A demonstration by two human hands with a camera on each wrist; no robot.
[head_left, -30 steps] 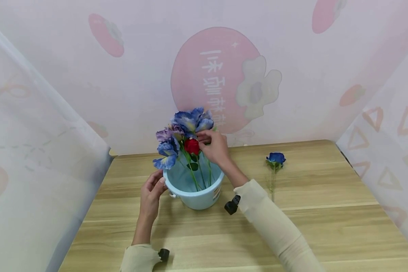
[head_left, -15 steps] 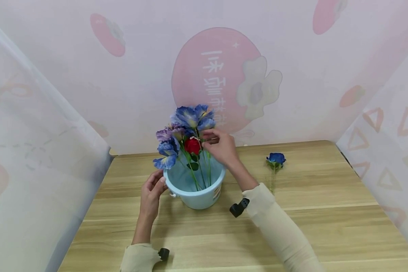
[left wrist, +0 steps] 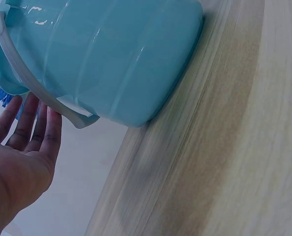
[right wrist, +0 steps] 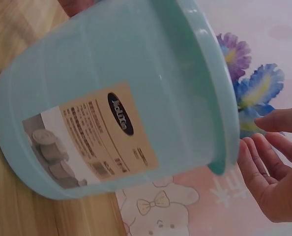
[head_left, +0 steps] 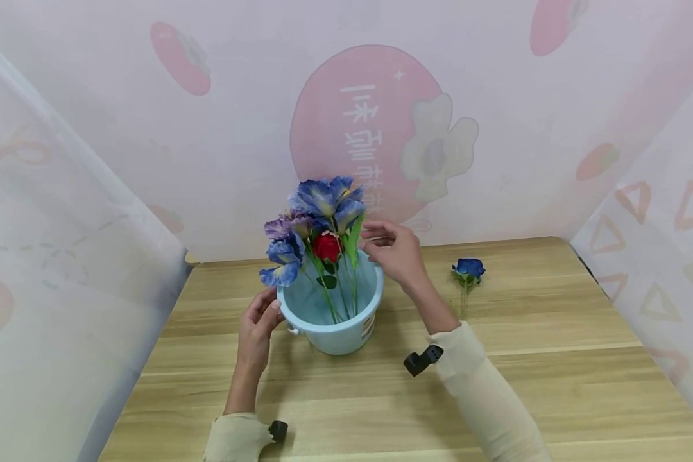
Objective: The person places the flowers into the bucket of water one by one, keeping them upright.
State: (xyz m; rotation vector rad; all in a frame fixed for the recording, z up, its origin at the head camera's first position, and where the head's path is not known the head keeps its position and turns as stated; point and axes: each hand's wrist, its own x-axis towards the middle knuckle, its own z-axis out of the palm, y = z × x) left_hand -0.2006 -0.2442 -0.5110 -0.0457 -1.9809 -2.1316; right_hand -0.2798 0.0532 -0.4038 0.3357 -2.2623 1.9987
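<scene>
A light blue bucket [head_left: 330,340] stands on the wooden table with several artificial flowers in it. A blue iris [head_left: 323,197] rises highest, above a red rose [head_left: 326,248]; a purple flower [head_left: 289,226] and another blue iris [head_left: 283,263] lean left. My left hand [head_left: 258,333] holds the bucket's left rim, fingers outside below it in the left wrist view. At the right rim, my right hand [head_left: 395,251] has loosely bent fingers with nothing between them, beside a green leaf [head_left: 353,240]. In the right wrist view its fingertips [right wrist: 248,145] are close to the rim.
A blue rose [head_left: 469,269] lies on the table [head_left: 531,385] to the right, its stem toward me. Printed cloth walls [head_left: 237,160] enclose the back and sides. The bucket's pale handle [left wrist: 43,93] hangs near my left fingers.
My right hand has drawn away from the flowers to the right, uncovering the green leaf. The tall blue iris has shifted slightly upward. My left hand has stayed at the rim.
</scene>
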